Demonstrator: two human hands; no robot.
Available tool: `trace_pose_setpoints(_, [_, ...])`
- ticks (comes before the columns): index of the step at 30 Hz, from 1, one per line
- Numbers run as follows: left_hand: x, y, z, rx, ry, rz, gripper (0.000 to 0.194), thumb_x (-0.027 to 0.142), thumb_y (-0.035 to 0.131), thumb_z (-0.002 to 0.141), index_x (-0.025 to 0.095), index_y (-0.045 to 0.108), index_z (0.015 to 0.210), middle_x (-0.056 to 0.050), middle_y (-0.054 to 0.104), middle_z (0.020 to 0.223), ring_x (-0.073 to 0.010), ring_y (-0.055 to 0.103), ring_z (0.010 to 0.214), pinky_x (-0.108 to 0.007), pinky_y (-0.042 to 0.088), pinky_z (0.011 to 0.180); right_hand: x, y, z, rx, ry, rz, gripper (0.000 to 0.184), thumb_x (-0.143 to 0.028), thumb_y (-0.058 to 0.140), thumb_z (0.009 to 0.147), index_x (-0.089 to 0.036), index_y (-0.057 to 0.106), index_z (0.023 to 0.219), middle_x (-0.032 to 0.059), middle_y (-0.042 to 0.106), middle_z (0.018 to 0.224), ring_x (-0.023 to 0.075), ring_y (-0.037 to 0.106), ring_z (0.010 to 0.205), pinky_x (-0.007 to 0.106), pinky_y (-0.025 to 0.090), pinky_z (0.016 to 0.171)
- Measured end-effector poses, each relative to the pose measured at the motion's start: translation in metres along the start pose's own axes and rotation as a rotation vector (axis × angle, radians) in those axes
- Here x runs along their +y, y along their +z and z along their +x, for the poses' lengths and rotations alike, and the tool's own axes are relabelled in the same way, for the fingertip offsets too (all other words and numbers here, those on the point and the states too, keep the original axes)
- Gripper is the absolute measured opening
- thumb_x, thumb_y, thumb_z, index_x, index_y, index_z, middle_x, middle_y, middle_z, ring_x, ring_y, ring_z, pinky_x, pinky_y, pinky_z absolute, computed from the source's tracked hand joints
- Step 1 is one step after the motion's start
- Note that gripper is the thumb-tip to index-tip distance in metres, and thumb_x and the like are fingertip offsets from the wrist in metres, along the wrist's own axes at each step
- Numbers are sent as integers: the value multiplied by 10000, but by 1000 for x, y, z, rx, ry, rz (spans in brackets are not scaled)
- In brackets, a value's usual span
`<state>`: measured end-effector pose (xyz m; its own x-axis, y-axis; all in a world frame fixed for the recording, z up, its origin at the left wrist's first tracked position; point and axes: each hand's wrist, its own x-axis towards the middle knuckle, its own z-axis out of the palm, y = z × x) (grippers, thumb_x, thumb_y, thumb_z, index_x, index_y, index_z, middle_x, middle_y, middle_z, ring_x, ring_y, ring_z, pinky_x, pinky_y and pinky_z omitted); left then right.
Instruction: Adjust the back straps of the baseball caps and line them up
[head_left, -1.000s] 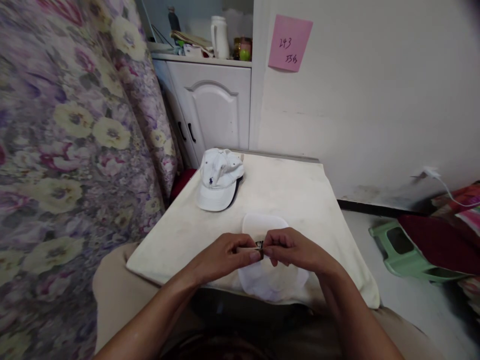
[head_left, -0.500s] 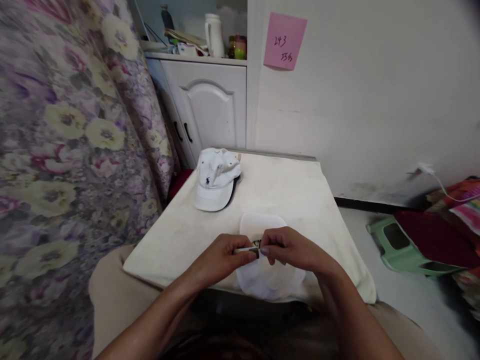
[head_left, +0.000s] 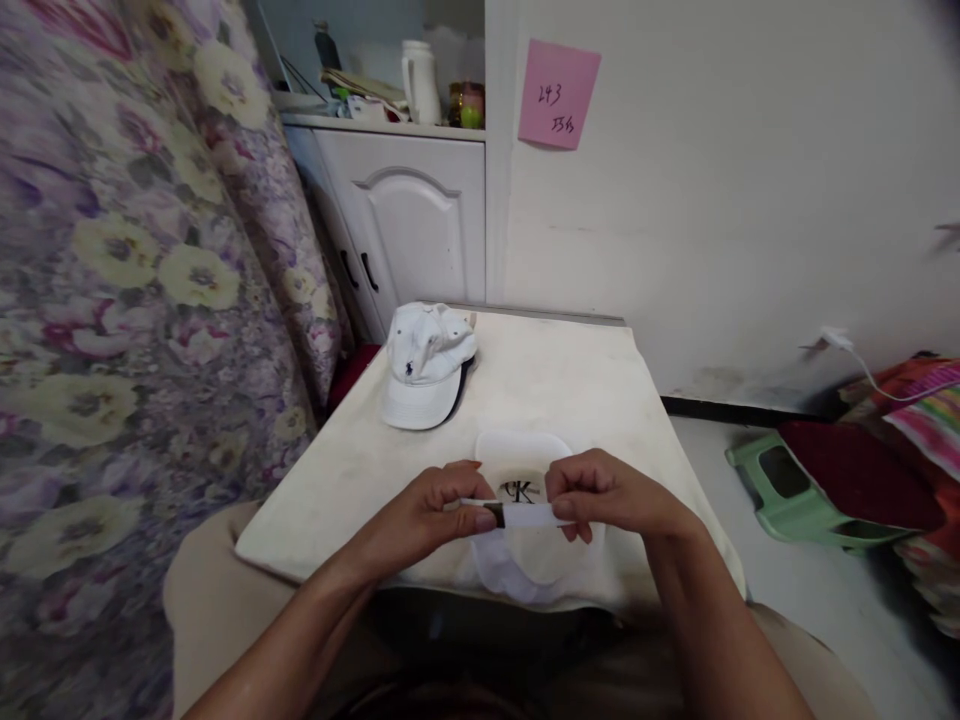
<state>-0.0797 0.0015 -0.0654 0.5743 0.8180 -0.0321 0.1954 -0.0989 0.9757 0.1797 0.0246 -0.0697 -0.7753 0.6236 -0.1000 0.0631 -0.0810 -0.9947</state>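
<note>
A white cap [head_left: 521, 450] with a dark "CK" print lies at the near edge of the table, brim pointing away from me. Above its back part a white strap [head_left: 527, 515] with a dark patch at its left end stretches between my hands. It looks like the cap's back strap, though where it joins is hidden. My left hand [head_left: 435, 512] pinches the dark end between thumb and fingers. At the other end, my right hand [head_left: 611, 497] grips the strap with its thumb on top and fingers curled.
Another white cap [head_left: 427, 365] with a small dark emblem sits at the table's left rear. The table [head_left: 555, 365] has a cream cover. A floral curtain [head_left: 150, 350] hangs at left, a cabinet [head_left: 412, 220] stands behind, and a green stool [head_left: 769, 480] is at right.
My right hand has moved right, away from my left, drawing out the white strap between them. The "CK" print now shows more fully. The view has shifted slightly.
</note>
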Motion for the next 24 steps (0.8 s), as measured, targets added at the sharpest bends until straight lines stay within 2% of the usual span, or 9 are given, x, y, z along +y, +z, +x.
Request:
trace_pose_setpoints(2, [10,-3,-2,-53,13,-52,182,337,687,805,174,689,725,24,589,665,-145,531,687,-260,405,715,0,-4,-6,-25,-52,60,332,-448,720,813,-143,622,723,-4,632,599,95,554,505,207,440,501])
trace_pose_setpoints(7, [27,-6,-5,-127,-105,-351,272,409,768,750,149,690,740,20,581,616,-98,456,540,-202,333,507,3,-7,-21,1,-163,236,394,-512,774,750,-153,613,718,-19,610,529,92,529,417,202,429,450])
trace_pose_setpoints(12, [18,2,11,-52,-151,-687,347,388,871,634,125,652,691,9,593,596,-80,488,504,-177,363,482,8,-7,-15,184,-214,485,423,-514,820,691,-174,629,855,-56,577,526,61,452,359,156,357,370])
trace_pose_setpoints(16, [10,4,25,22,-138,-860,329,316,884,619,115,648,729,1,618,632,-83,544,526,-176,432,523,14,-12,-6,265,-228,654,495,-466,869,619,-162,666,953,-52,591,561,65,496,439,149,407,447])
trace_pose_setpoints(18, [12,2,29,23,-116,-896,316,294,879,618,113,659,753,-14,640,668,-103,582,565,-193,472,561,20,-14,-3,286,-184,642,569,-542,876,540,-143,683,897,-20,627,601,88,528,476,177,434,472])
trace_pose_setpoints(20, [16,-1,30,13,-96,-908,312,273,874,616,107,681,796,-29,664,706,-128,618,614,-214,505,606,29,-14,-3,294,-128,556,608,-635,861,443,-146,669,749,4,627,581,121,532,474,221,440,463])
trace_pose_setpoints(22, [21,-4,29,3,-84,-910,308,253,868,620,100,697,825,-32,675,715,-134,637,633,-215,517,625,38,-14,-4,302,-95,475,578,-650,852,395,-176,617,629,4,578,497,151,514,450,258,424,440])
trace_pose_setpoints(24, [25,-7,26,-7,-88,-909,289,248,862,633,97,701,820,-28,678,711,-120,639,622,-196,514,615,45,-12,-6,314,-89,444,543,-630,846,383,-205,589,602,2,529,441,181,508,445,283,405,428])
